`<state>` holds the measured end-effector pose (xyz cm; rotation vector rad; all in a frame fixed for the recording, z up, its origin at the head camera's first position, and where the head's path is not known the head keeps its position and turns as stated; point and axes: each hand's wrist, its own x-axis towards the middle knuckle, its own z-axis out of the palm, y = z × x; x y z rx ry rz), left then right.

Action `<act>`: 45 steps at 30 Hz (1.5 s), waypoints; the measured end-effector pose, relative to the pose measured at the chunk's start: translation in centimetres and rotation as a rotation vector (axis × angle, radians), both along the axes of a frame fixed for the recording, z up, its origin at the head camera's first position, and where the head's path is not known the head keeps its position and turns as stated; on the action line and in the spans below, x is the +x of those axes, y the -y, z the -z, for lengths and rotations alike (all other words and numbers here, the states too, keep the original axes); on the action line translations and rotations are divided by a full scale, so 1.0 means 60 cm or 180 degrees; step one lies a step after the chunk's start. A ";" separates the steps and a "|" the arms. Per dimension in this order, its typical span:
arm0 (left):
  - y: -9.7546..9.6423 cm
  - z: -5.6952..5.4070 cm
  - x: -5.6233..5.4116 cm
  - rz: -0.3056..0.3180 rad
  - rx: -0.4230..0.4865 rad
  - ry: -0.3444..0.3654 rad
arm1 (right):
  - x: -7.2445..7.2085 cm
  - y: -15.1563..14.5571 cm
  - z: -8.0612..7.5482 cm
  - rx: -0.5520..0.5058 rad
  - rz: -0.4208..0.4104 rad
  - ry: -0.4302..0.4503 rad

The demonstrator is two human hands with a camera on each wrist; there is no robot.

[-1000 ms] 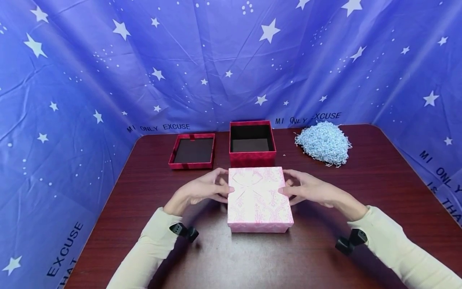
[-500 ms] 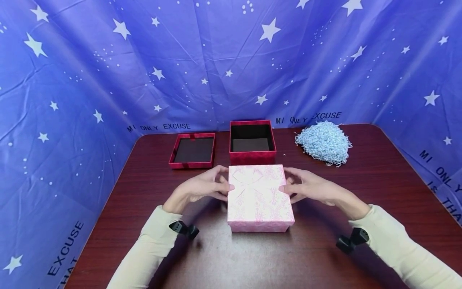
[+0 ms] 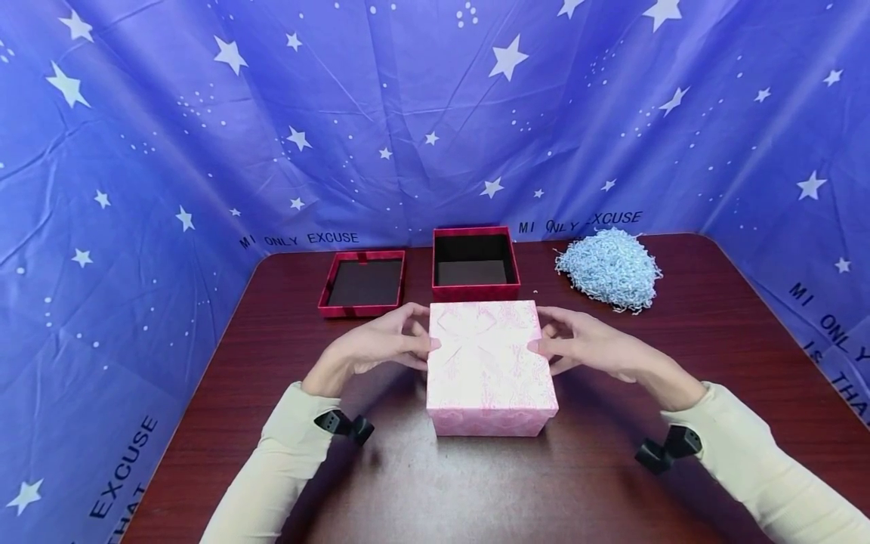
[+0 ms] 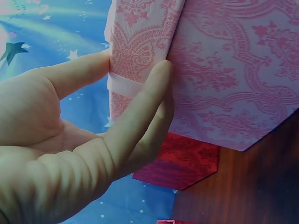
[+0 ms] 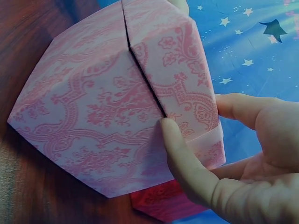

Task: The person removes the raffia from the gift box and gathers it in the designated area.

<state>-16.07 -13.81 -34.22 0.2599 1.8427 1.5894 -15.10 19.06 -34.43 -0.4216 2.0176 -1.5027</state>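
A pink patterned gift box (image 4: 233, 79) stands on the table in front of the person, under its pink lid (image 3: 491, 370) with a bow on top. The left hand (image 3: 377, 344) pinches the lid's left side, thumb at the top edge and fingertips at the lower rim. On the opposite side the right hand (image 3: 598, 347) grips the lid the same way. A dark seam shows between lid and box in the right wrist view, and a pale ribbon (image 4: 125, 85) runs down the lid's side. The inside of the pink box is hidden.
Behind the pink box stands an uncovered red box (image 3: 476, 292), dark inside. Its upturned red lid (image 3: 360, 310) lies to the left. A heap of pale blue shredded paper (image 3: 609, 270) sits at the back right. A starry blue cloth (image 3: 381, 113) encloses the table (image 3: 272, 468).
The pink lid has risen gradually, with both hands going up with it. More of the pink box's front shows below, and more of the red box's front is covered from view.
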 end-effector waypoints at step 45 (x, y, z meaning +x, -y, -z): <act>-0.005 -0.056 -0.016 -0.0794 0.0686 -0.1332 | 0.014 0.016 -0.066 -0.0093 0.1360 -0.2220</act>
